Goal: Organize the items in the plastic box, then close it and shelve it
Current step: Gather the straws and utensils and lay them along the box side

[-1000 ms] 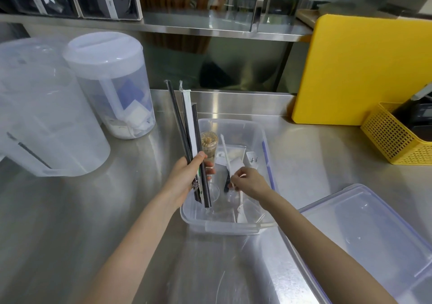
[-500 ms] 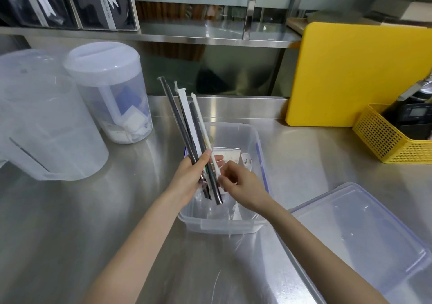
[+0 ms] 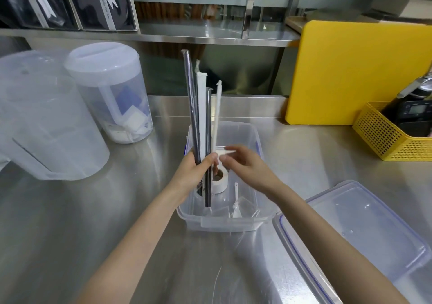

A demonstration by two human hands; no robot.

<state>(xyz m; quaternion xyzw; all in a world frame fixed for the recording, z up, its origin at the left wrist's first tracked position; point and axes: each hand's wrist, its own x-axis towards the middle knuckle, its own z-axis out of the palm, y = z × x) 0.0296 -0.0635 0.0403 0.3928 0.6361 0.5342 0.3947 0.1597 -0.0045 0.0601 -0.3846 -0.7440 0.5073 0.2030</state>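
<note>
A clear plastic box (image 3: 228, 223) stands open on the steel counter in front of me. My left hand (image 3: 195, 171) grips a bundle of long straws (image 3: 201, 114), black and white-wrapped ones, held nearly upright over the box. My right hand (image 3: 245, 163) hovers just right of the bundle and pinches a small white strip (image 3: 225, 151) at its fingertips. Inside the box lie a roll of white tape (image 3: 220, 182), a white plastic spoon (image 3: 236, 201) and some clear wrappers. The box's clear lid (image 3: 364, 231) with a blue seal lies on the counter to the right.
Two large translucent pitchers (image 3: 42, 121) (image 3: 109, 93) stand at the left. A yellow cutting board (image 3: 357, 72) leans at the back right, beside a yellow mesh basket (image 3: 385, 137) holding a dark device. A steel shelf (image 3: 210, 35) with black boxes runs above the counter.
The straw bundle in my left hand has swung from tilted left to nearly upright. My right hand rose out of the box, added a white straw to it, and now pinches a white strip.
</note>
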